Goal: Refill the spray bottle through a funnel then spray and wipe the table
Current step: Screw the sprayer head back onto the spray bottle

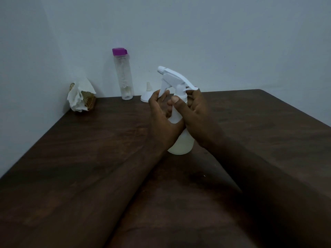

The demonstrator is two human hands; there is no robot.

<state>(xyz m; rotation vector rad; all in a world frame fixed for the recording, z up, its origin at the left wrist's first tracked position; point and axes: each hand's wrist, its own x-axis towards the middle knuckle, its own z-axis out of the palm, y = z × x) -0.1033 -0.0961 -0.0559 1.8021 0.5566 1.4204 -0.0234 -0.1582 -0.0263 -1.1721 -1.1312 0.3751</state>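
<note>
A white spray bottle (180, 142) stands upright on the dark wooden table (89, 158), its trigger head (174, 80) pointing left. My left hand (161, 119) wraps the bottle's upper body from the left. My right hand (195, 113) grips the neck collar just under the trigger head, thumb across the front. A white funnel (147, 93) sits upside down on the table behind my left hand. A clear water bottle with a purple cap (123, 74) stands by the wall. Crumpled white tissue (78, 95) lies in a holder at the back left.
The tissue holder (89, 102) is woven and tan, tucked into the wall corner. The table's left edge runs diagonally toward me, and its back right corner (259, 90) is rounded. A pale wall stands behind everything.
</note>
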